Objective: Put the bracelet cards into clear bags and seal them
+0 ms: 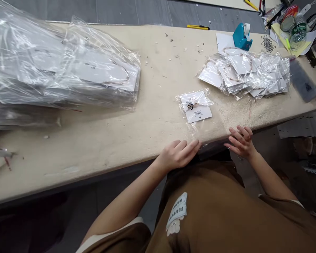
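Observation:
A small clear plastic bag holding a white card (196, 106) lies flat on the beige table (116, 133), a little in from its near edge. My left hand (179, 153) rests at that edge just below the bag, fingers stretched out and together, holding nothing. My right hand (241, 141) hovers at the edge to the right of the bag, fingers spread, also with nothing in it. Both hands lie near the loose clear end of the bag without gripping it.
A tall stack of large bagged cards (60, 70) fills the table's left. A pile of small bagged cards (247, 73) lies at the right, behind it a teal tape dispenser (241, 36), a yellow knife (198, 27) and a green-capped bottle (298, 33).

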Demonstrator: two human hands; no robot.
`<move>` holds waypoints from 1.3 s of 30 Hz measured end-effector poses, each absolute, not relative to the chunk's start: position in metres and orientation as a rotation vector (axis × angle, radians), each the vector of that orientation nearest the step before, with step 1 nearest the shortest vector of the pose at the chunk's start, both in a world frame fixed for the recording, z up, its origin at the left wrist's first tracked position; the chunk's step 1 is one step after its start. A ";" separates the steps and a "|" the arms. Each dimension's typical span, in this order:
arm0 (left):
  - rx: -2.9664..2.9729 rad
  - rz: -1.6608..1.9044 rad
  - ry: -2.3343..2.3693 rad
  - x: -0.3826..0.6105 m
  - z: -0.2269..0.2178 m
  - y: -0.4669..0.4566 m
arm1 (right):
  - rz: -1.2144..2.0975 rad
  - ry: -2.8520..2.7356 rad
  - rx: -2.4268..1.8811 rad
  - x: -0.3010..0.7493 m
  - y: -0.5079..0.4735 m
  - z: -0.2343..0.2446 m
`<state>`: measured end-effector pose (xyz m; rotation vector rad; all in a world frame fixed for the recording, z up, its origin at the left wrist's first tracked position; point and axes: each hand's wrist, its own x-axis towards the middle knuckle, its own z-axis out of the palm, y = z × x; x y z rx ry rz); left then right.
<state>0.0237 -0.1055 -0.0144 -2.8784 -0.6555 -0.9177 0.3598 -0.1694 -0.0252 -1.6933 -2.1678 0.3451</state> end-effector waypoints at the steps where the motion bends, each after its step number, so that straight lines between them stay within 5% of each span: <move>1: -2.850 -0.966 -0.610 0.021 -0.016 -0.108 | 0.380 -2.211 -1.674 0.356 -0.167 -0.027; 11: -2.845 -1.326 -0.904 0.016 -0.011 -0.123 | 0.586 -2.084 -1.205 0.326 -0.142 0.008; 17: -3.271 -1.424 -1.556 0.016 0.018 -0.107 | 0.994 -1.699 -1.377 0.302 -0.118 0.035; 23: -2.955 -1.725 -2.326 0.023 0.040 -0.085 | 1.378 -1.369 -1.446 0.296 -0.099 0.045; 29: -2.809 -1.627 -2.536 0.029 0.040 -0.060 | 1.088 -1.340 -1.489 0.289 -0.072 0.043; 39: -2.740 -0.995 -2.145 0.026 0.020 -0.034 | 0.889 -1.463 -1.655 0.274 -0.031 0.030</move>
